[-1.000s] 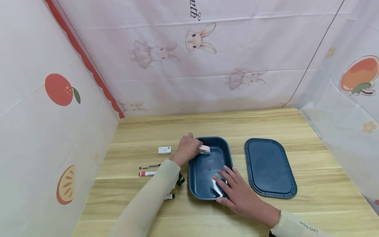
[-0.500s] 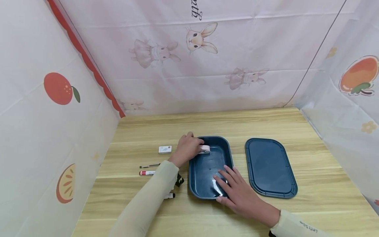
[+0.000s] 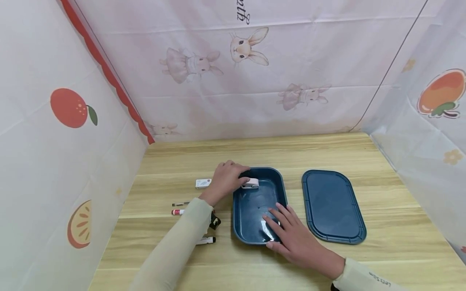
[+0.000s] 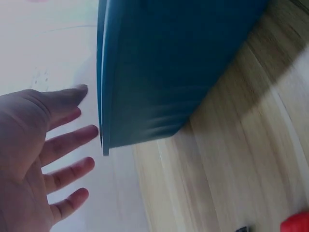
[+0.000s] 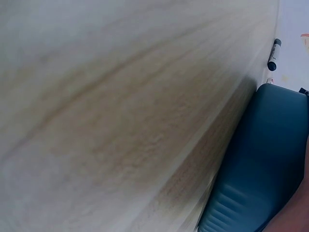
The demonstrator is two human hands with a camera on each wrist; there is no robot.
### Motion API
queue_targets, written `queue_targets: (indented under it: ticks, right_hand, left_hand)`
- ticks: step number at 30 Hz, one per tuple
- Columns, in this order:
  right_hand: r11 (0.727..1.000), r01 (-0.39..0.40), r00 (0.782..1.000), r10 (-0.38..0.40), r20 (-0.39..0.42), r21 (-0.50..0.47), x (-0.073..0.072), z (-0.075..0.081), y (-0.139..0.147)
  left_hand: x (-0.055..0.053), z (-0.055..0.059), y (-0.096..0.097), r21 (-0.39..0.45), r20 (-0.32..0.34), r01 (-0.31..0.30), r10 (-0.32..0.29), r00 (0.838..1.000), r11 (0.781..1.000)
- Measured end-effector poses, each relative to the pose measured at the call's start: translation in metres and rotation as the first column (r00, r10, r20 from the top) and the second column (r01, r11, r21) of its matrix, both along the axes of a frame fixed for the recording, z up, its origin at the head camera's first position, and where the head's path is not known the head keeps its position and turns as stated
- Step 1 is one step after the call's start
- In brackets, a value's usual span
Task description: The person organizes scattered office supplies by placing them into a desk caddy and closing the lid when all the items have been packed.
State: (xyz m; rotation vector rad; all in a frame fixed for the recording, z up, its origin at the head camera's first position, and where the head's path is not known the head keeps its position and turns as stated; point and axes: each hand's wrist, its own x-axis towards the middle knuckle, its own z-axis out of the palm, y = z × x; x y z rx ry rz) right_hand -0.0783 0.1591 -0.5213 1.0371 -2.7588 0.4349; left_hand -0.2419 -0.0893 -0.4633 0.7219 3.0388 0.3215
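Observation:
A dark blue plastic box (image 3: 238, 228) sits on the table, with a small pale pink-and-white object (image 3: 251, 184), rounded at one end, in its far left corner; its exact kind is unclear. Over that corner is my left hand (image 3: 226, 180), fingers spread apart and thumb close to the pink object. The left wrist view shows the left hand (image 4: 29, 140) loosely extended beside the box wall (image 4: 154, 72), holding nothing. My right hand (image 3: 296, 238) rests on the box's near right corner, its fingers straight over the inside and thumb at the front rim.
The matching blue lid (image 3: 333, 206) lies flat right of the box. To the left are a small white carton (image 3: 203, 183), a thin pen (image 3: 180, 204), a red-capped marker (image 3: 177, 212), a black object (image 3: 215, 221) and a black-capped marker (image 3: 207, 240), some partly behind the left sleeve.
My left hand has let go of the pale pink-and-white object and shifted slightly left, its fingers opening. The object stays in the box corner. My right hand keeps its place.

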Motion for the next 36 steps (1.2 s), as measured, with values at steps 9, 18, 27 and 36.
queue_targets:
  ticks: [9,18,27,36]
  right_hand:
    - [1.0,0.002,1.0,-0.002,0.004,-0.001,0.0,0.0,0.001]
    - [1.0,-0.013,1.0,0.013,-0.008,-0.013,-0.001,-0.001,0.001]
    - [1.0,-0.018,0.999,0.018,-0.027,-0.02,-0.003,-0.002,-0.003]
    - [1.0,-0.008,0.999,0.008,-0.034,-0.015,-0.001,-0.004,-0.001]
  left_hand:
    - [-0.005,-0.002,-0.02,0.024,-0.053,-0.015,0.016,0.998,1.0]
    - [-0.013,-0.013,-0.046,0.084,0.006,-0.076,0.076,0.997,0.994]
    - [-0.017,-0.019,-0.075,0.088,0.04,-0.113,0.11,0.993,0.99]
    - [-0.017,-0.032,-0.102,0.119,0.076,-0.158,0.149,0.986,0.98]
